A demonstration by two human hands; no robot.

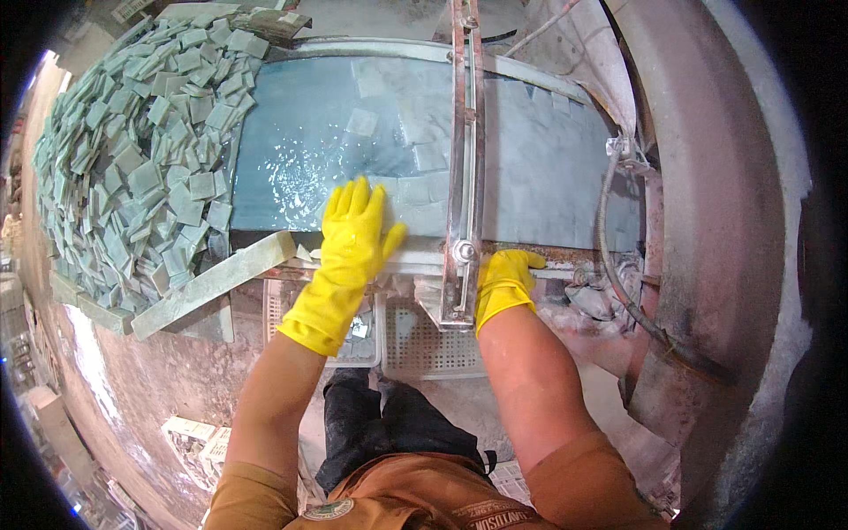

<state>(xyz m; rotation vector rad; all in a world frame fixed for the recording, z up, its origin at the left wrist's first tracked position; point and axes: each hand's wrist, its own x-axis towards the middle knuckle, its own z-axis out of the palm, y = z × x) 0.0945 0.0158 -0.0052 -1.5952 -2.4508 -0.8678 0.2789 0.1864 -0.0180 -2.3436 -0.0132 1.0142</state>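
My left hand (353,231), in a yellow rubber glove, lies over the near edge of a wet blue-grey belt (291,159). Its fingers are stretched out and point away from me, with the thumb apart to the right. Pale square tiles (422,188) lie flat on the belt beside its fingertips, and one loose tile (361,122) sits farther back. My right hand (505,281), also gloved in yellow, is at the belt's near side rail, just right of an upright metal crossbar (465,168). Its fingers look curled, one digit pointing right; whatever they may hold is hidden.
A big heap of pale green tiles (146,168) covers the left end, bordered by a stone bar (216,283). Perforated plastic crates (430,340) stand under the near edge. A hose (609,238) hangs at the right, beside a thick wall (707,221).
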